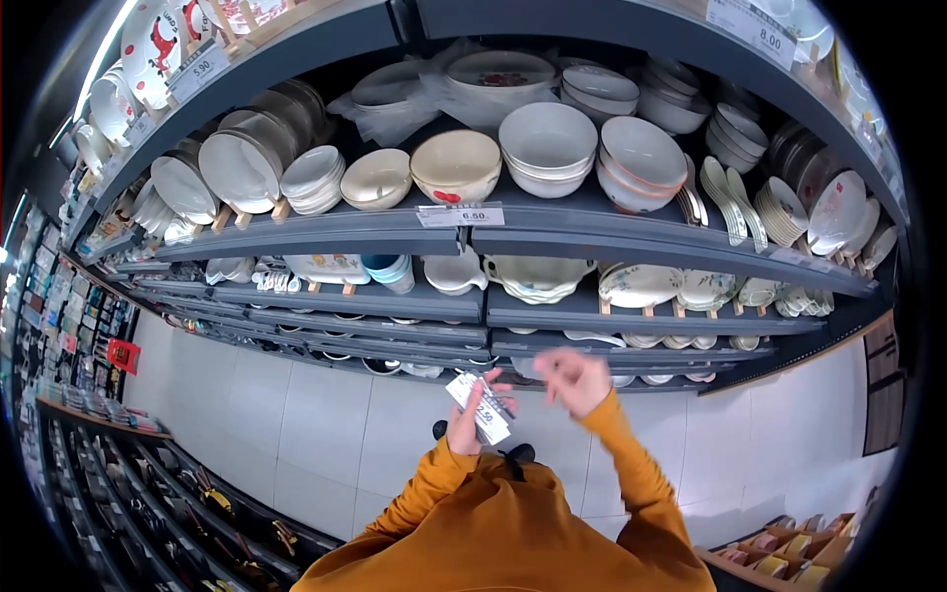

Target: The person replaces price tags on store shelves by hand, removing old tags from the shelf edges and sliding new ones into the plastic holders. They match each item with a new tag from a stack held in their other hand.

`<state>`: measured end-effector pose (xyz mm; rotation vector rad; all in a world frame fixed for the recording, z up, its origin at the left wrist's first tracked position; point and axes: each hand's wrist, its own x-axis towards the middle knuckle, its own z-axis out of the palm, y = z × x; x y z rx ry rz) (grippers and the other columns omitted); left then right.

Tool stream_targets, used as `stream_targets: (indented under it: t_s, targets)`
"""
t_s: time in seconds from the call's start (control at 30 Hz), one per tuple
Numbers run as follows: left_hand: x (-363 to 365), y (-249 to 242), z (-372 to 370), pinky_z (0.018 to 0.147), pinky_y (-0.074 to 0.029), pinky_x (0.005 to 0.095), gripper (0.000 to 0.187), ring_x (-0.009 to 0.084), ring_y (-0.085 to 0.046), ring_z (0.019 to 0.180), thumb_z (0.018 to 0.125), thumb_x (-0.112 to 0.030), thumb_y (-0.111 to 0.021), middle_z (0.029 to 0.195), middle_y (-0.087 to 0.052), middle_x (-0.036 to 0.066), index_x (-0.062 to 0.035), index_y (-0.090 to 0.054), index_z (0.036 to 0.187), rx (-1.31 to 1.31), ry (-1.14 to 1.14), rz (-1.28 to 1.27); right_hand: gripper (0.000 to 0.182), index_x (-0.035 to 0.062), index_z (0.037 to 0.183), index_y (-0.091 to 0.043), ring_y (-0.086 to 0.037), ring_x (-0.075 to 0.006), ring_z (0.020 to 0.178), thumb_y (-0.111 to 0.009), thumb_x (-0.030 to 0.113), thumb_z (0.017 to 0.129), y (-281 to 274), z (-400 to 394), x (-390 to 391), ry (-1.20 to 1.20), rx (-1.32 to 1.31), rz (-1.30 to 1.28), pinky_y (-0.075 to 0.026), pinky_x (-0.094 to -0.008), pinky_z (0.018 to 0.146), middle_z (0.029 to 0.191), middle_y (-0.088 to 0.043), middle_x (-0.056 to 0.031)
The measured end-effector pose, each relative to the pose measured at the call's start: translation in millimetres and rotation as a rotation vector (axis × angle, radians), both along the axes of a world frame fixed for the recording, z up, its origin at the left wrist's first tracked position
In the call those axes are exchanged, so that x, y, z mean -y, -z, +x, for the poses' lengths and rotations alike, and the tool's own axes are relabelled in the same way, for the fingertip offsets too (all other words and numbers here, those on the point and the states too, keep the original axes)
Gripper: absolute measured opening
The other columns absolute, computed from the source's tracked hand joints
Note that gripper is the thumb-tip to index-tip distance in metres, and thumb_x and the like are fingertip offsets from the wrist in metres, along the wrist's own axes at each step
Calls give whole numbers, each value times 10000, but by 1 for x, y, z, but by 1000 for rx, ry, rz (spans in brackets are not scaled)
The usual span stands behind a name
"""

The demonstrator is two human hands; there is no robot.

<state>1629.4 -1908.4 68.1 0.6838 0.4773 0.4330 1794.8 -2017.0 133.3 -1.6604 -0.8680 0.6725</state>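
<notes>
My left hand [467, 426] is closed around a few white price tags [479, 407], one printed with 2.50. The tags lie fanned across my palm, with the fingertips showing past their far side. To its right, my right hand [575, 382] is raised in front of the lower shelves, apart from the tags. Its fingers are curled and pinched together and slightly blurred; whether anything small sits between them I cannot make out. Above both hands, a 6.50 price label [461, 215] is fixed to the shelf edge under a cream bowl [455, 170].
Stacked white bowls [548, 138], plates [240, 170] and spoons [725, 200] fill the upper shelf [592, 240]. A scalloped dish [538, 276] stands on the shelf below. Behind me at the left is another rack [148, 493]; boxed goods [789, 548] sit at the lower right. The floor is tiled [316, 424].
</notes>
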Motion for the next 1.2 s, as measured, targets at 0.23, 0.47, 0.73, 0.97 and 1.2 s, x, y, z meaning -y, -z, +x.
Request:
stream_targets:
  t_s: [0.23, 0.47, 0.73, 0.97, 1.2]
  targets:
    - [16, 3, -22, 690, -529, 318, 573, 218, -626, 779, 983, -292, -418, 1106, -581, 214, -156, -142, 1466, -45, -28, 64, 328, 112, 1152, -599, -580, -160, 454, -588, 304, 887, -130, 48, -86, 119, 506, 97, -433, -284, 501, 509, -599, -12]
    - [35, 15, -42, 650, -523, 305, 628, 218, -624, 719, 963, -243, -477, 1056, -603, 209, -130, -97, 1450, -90, -159, 18, 232, 68, 947, -658, -529, -99, 408, -594, 283, 886, -127, 57, -122, 49, 406, 88, -417, -254, 456, 516, -612, 1]
    - [29, 26, -39, 550, -462, 282, 399, 167, -554, 591, 945, -317, -511, 754, -557, 77, -43, -455, 1229, -110, -205, -101, 179, 58, 968, -558, -450, -39, 402, -614, 214, 900, -80, 29, -51, 202, -187, 320, -321, -201, 358, 496, -522, 8]
    - [39, 64, 9, 557, -468, 259, 368, 129, -573, 635, 912, -352, -574, 810, -599, 73, -2, -540, 1024, -267, -284, 89, 159, 71, 922, -598, -406, -61, 381, -653, 210, 871, 101, -75, 53, 267, -875, 13, -269, -219, 357, 503, -498, 2]
    - [54, 61, 36, 607, -507, 273, 319, 150, -604, 739, 912, -246, -588, 993, -637, 135, 9, -509, 1086, -287, 156, 128, 211, 50, 890, -582, -404, -52, 400, -632, 255, 888, 101, -91, 91, 306, -790, 6, -273, -218, 392, 519, -510, 3]
